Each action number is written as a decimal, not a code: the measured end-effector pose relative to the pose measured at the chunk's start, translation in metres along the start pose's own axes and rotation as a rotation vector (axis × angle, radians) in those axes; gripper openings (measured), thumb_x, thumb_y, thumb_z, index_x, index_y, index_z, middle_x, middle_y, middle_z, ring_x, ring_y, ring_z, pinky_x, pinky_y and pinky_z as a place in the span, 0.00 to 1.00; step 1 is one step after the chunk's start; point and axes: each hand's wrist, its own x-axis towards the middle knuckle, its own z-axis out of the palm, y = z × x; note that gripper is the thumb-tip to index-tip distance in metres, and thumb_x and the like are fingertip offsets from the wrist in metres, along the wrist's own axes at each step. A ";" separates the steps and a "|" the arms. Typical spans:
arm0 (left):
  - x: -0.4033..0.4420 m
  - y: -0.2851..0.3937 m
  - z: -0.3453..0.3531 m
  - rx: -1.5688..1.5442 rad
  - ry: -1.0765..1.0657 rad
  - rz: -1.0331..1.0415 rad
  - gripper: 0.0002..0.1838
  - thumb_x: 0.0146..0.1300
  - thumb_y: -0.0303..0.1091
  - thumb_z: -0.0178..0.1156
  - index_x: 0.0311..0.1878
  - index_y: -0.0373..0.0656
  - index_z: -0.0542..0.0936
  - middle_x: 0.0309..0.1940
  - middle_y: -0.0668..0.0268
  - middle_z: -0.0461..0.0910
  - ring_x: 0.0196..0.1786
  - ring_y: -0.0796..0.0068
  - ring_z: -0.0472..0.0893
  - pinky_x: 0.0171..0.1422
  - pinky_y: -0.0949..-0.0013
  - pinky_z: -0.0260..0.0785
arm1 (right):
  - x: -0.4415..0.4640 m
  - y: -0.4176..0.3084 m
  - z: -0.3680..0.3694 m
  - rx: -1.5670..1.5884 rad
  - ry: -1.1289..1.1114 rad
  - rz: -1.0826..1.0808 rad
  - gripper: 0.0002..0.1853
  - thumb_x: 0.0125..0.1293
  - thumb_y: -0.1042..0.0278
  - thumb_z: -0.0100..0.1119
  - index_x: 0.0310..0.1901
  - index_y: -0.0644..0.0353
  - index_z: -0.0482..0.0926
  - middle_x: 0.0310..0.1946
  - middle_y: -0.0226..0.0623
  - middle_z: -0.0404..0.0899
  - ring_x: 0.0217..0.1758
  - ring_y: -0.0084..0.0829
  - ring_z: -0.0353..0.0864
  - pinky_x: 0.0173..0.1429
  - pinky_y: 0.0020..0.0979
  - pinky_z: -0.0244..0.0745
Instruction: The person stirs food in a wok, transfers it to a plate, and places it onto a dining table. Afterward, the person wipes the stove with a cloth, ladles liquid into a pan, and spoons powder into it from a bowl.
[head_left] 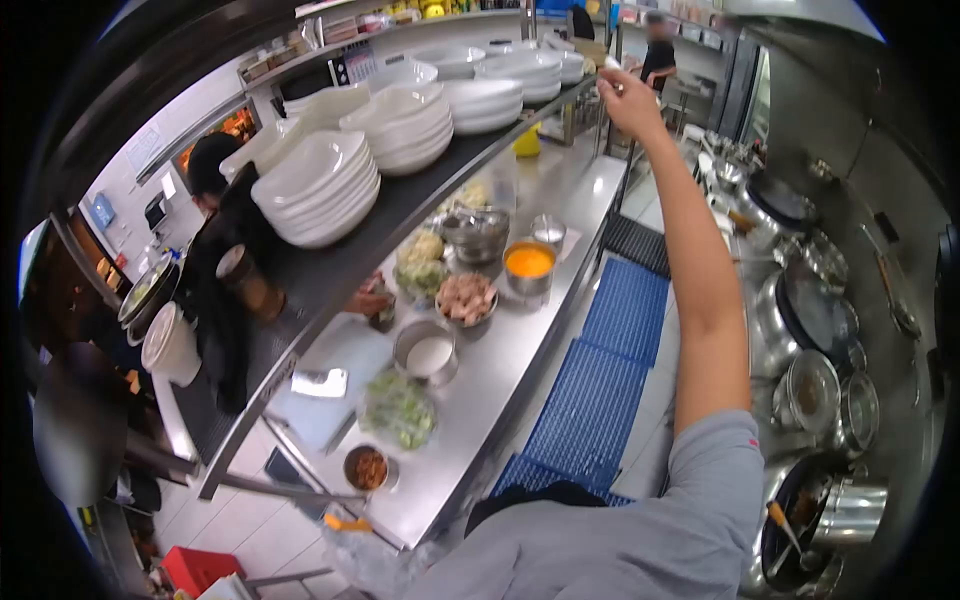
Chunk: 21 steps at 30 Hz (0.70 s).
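Observation:
My right hand (630, 103) is stretched far forward at the far end of the black upper shelf (430, 185). Its fingers are closed together, and a small white bit shows at the fingertips, too small to name. Nearest to it on the shelf are stacks of white bowls (520, 75), with more white bowl stacks (315, 185) toward the near end. My left hand is out of view.
Below the shelf, a steel counter (480, 400) bears a pot of orange liquid (530, 262), a bowl of pink meat chunks (466, 298), bagged greens (398, 410) and a cleaver (320, 382). A co-worker in black (225, 270) stands behind. Woks (815, 300) line the right; blue mats (585, 400) cover the aisle.

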 end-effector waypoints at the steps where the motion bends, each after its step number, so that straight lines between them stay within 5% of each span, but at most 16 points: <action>1: 0.013 0.026 0.003 0.007 -0.008 0.015 0.19 0.62 0.44 0.65 0.44 0.35 0.83 0.32 0.57 0.86 0.34 0.66 0.85 0.38 0.65 0.78 | 0.014 0.007 0.011 -0.044 0.010 -0.012 0.18 0.67 0.57 0.59 0.54 0.57 0.83 0.43 0.44 0.86 0.43 0.40 0.86 0.52 0.38 0.79; 7: 0.059 0.172 0.013 -0.031 0.024 0.203 0.19 0.61 0.44 0.64 0.45 0.36 0.84 0.32 0.56 0.86 0.36 0.64 0.85 0.41 0.62 0.78 | 0.086 0.065 0.097 -0.014 -0.057 -0.008 0.17 0.69 0.56 0.59 0.54 0.54 0.83 0.47 0.45 0.86 0.49 0.41 0.86 0.56 0.38 0.77; 10: 0.064 0.212 0.025 -0.090 0.077 0.238 0.19 0.61 0.44 0.63 0.45 0.37 0.84 0.32 0.56 0.86 0.38 0.63 0.85 0.42 0.61 0.78 | 0.116 0.078 0.146 -0.200 -0.109 -0.193 0.20 0.69 0.49 0.57 0.55 0.51 0.83 0.54 0.45 0.81 0.63 0.46 0.76 0.65 0.55 0.66; 12: 0.059 0.221 0.036 -0.130 0.126 0.227 0.19 0.61 0.44 0.63 0.45 0.37 0.84 0.32 0.56 0.86 0.38 0.63 0.85 0.43 0.60 0.78 | 0.127 0.089 0.176 -0.243 -0.167 -0.313 0.20 0.69 0.48 0.56 0.53 0.51 0.84 0.53 0.45 0.82 0.62 0.47 0.77 0.65 0.55 0.66; 14: 0.049 0.216 0.052 -0.173 0.175 0.181 0.19 0.60 0.44 0.62 0.45 0.37 0.85 0.32 0.56 0.86 0.39 0.62 0.86 0.44 0.59 0.78 | 0.144 0.089 0.194 -0.366 -0.439 -0.341 0.19 0.70 0.48 0.55 0.46 0.55 0.85 0.47 0.46 0.84 0.58 0.48 0.79 0.62 0.56 0.67; 16: 0.030 0.193 0.081 -0.209 0.208 0.089 0.19 0.60 0.44 0.62 0.45 0.38 0.85 0.32 0.55 0.86 0.40 0.61 0.86 0.45 0.59 0.78 | 0.157 0.100 0.204 -0.143 -0.564 -0.304 0.17 0.69 0.53 0.56 0.39 0.60 0.84 0.43 0.49 0.84 0.52 0.51 0.80 0.57 0.50 0.73; 18: 0.004 0.155 0.117 -0.228 0.228 -0.023 0.19 0.60 0.44 0.62 0.45 0.38 0.85 0.33 0.55 0.86 0.41 0.61 0.86 0.46 0.58 0.78 | 0.160 0.112 0.211 -0.089 -0.490 -0.498 0.15 0.70 0.56 0.56 0.39 0.61 0.81 0.40 0.49 0.81 0.47 0.53 0.80 0.54 0.50 0.73; 21: -0.059 0.082 0.201 -0.245 0.204 -0.195 0.19 0.60 0.44 0.61 0.45 0.38 0.86 0.33 0.55 0.87 0.42 0.60 0.86 0.47 0.56 0.78 | 0.178 0.120 0.219 0.030 -0.352 -0.425 0.14 0.72 0.59 0.55 0.41 0.63 0.78 0.40 0.53 0.80 0.44 0.56 0.79 0.46 0.50 0.72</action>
